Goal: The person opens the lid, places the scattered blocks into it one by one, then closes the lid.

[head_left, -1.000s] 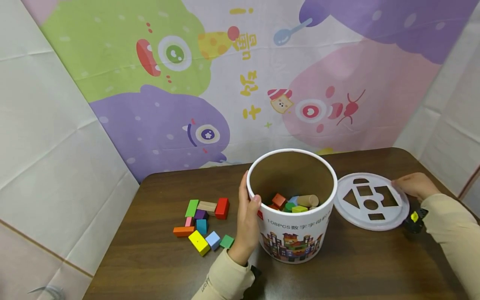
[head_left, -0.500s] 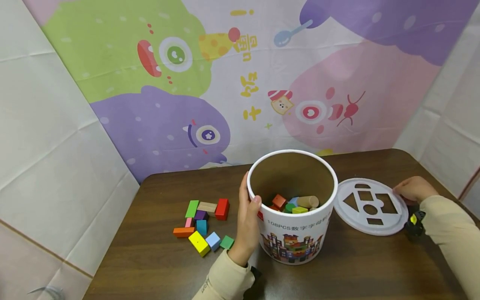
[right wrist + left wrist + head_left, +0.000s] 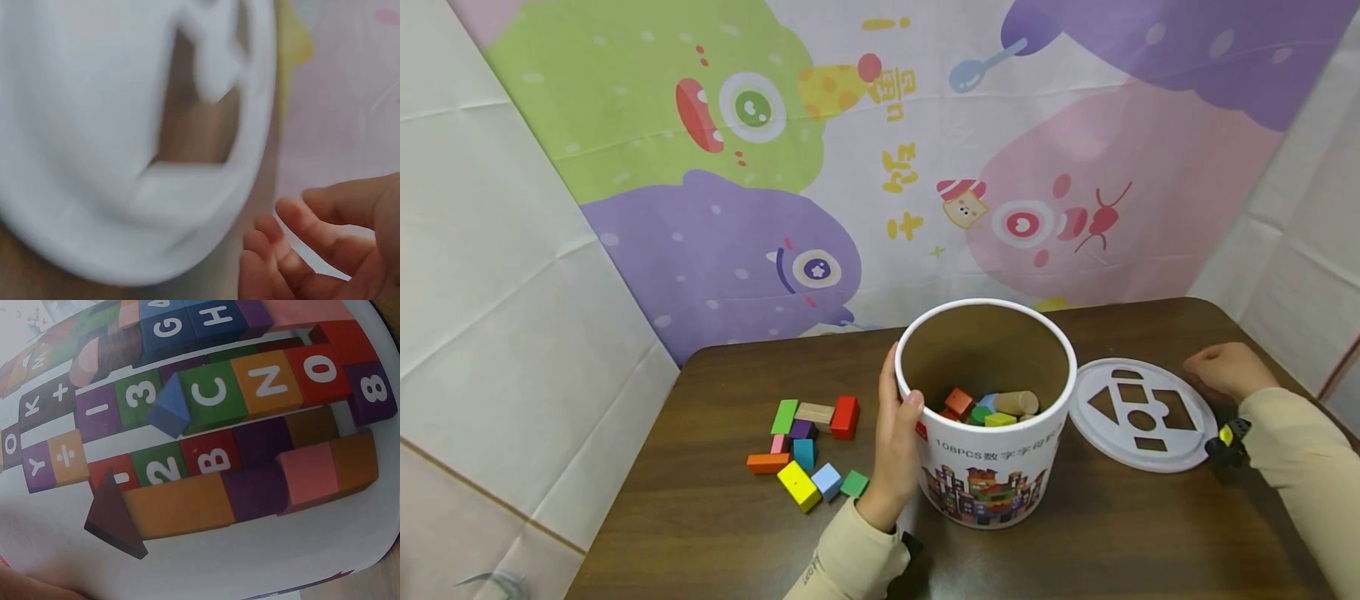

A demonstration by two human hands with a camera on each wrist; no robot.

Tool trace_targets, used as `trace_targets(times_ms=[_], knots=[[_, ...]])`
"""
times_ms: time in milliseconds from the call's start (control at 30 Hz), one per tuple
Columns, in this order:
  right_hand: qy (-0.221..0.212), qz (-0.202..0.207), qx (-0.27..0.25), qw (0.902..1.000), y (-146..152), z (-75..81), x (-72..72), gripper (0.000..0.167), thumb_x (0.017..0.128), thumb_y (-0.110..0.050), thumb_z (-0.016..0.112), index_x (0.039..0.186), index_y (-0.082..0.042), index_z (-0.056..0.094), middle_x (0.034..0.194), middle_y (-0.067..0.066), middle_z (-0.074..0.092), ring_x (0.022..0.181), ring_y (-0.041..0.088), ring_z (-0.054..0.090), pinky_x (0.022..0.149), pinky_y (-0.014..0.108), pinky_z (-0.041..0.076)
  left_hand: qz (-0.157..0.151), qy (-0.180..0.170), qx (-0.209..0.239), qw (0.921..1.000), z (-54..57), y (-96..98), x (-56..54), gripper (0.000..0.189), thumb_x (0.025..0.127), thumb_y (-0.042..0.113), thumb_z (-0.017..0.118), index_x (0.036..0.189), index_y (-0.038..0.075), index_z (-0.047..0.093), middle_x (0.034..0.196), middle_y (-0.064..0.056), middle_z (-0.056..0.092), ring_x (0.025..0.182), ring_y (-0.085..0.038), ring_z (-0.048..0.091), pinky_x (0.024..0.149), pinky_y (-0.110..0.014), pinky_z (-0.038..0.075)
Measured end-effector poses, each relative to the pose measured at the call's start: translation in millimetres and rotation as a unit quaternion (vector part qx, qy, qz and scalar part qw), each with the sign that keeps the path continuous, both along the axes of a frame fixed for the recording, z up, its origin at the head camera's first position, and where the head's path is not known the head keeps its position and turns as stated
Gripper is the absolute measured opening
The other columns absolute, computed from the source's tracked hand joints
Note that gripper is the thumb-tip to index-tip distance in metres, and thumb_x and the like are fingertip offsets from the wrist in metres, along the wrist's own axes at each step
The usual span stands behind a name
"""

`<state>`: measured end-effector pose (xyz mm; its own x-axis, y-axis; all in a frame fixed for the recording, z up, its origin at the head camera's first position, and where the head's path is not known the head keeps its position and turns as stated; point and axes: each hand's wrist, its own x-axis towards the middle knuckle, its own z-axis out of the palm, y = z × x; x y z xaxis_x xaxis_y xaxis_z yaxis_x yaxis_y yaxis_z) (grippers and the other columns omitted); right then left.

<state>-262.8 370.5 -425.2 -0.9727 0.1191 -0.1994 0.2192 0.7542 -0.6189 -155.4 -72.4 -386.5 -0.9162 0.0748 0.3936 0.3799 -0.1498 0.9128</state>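
Note:
A white bucket (image 3: 992, 467) with printed blocks on its side stands upright on the table, and colored blocks (image 3: 992, 408) lie inside it. My left hand (image 3: 891, 450) holds the bucket's left side, thumb near the rim and fingers along the wall. In the left wrist view the bucket's printed wall (image 3: 206, 487) fills the picture. To the right lies a round white lid (image 3: 1093, 429) with shaped holes. My right hand (image 3: 1228, 371) is beside the lid's right edge. In the right wrist view its fingers (image 3: 325, 237) are loosely bent, apart from the lid, holding nothing.
Left of the bucket, several loose blocks lie on the brown table (image 3: 700, 533), among them a yellow block (image 3: 798, 486), a red block (image 3: 845, 417) and an orange block (image 3: 767, 463). A cartoon cloth (image 3: 910, 275) hangs behind the table.
The lid has shifted slightly toward the near side and settled, and my right hand has let go of its edge. My left hand and the bucket stay in place.

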Motion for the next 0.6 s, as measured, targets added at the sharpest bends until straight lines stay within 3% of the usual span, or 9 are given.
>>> trace_targets(times_ms=[133, 200, 267, 367, 467, 600], knots=[[0.061, 0.008, -0.001, 0.9981, -21.0, 15.9, -0.4, 0.049, 0.100, -0.028, 0.046, 0.117, 0.017, 0.056, 0.090, 0.022, 0.066, 0.071, 0.011, 0.058, 0.058, 0.025, 0.050, -0.004, 0.010, 0.007, 0.9999, -0.4, -0.1, -0.6, 0.068, 0.094, 0.032, 0.037, 0.156, 0.023, 0.012, 0.157, -0.012, 0.022, 0.140, -0.043, 0.026, 0.112, -0.066, 0.026], [0.086, 0.014, -0.019, 0.9960, -34.9, 26.2, 0.3, 0.051, 0.102, -0.033, 0.045, 0.120, 0.014, 0.057, 0.095, 0.020, 0.068, 0.072, 0.005, 0.058, 0.059, 0.023, 0.050, -0.005, 0.014, 0.009, 0.9999, -0.7, -0.2, -1.0, 0.067, 0.094, 0.032, 0.037, 0.156, 0.023, 0.013, 0.157, -0.012, 0.022, 0.140, -0.043, 0.027, 0.113, -0.066, 0.025], [0.111, 0.021, -0.043, 0.9926, -50.2, 37.1, 2.6, 0.052, 0.102, -0.036, 0.044, 0.121, 0.010, 0.059, 0.091, 0.011, 0.069, 0.071, 0.001, 0.058, 0.060, 0.023, 0.051, -0.004, 0.014, 0.008, 0.9999, -1.1, -0.5, -1.2, 0.067, 0.094, 0.032, 0.037, 0.156, 0.023, 0.013, 0.158, -0.012, 0.022, 0.140, -0.043, 0.027, 0.113, -0.066, 0.025], [0.144, 0.025, -0.089, 0.9852, -72.8, 52.3, 8.7, 0.051, 0.102, -0.038, 0.046, 0.122, 0.006, 0.060, 0.082, -0.014, 0.064, 0.071, -0.006, 0.058, 0.063, 0.019, 0.053, -0.002, 0.013, 0.005, 0.9999, -1.3, -0.9, -0.9, 0.067, 0.095, 0.032, 0.037, 0.156, 0.023, 0.013, 0.158, -0.011, 0.022, 0.140, -0.043, 0.027, 0.112, -0.066, 0.026], [0.175, 0.047, -0.142, 0.9733, -93.2, 64.7, 18.1, 0.051, 0.102, -0.037, 0.048, 0.126, 0.007, 0.056, 0.080, -0.029, 0.058, 0.075, -0.009, 0.060, 0.067, 0.015, 0.054, -0.001, 0.011, 0.002, 0.9999, -0.9, -1.0, -0.4, 0.067, 0.095, 0.033, 0.037, 0.156, 0.023, 0.012, 0.158, -0.011, 0.022, 0.140, -0.042, 0.027, 0.112, -0.065, 0.026], [0.204, 0.103, -0.203, 0.9524, -119.4, 77.2, 33.4, 0.049, 0.103, -0.034, 0.047, 0.130, 0.007, 0.052, 0.095, -0.031, 0.061, 0.086, -0.009, 0.063, 0.074, 0.011, 0.053, 0.000, 0.010, 0.000, 0.9999, -0.6, -1.0, 0.1, 0.067, 0.095, 0.033, 0.037, 0.156, 0.022, 0.012, 0.158, -0.011, 0.022, 0.140, -0.042, 0.027, 0.112, -0.065, 0.027]])
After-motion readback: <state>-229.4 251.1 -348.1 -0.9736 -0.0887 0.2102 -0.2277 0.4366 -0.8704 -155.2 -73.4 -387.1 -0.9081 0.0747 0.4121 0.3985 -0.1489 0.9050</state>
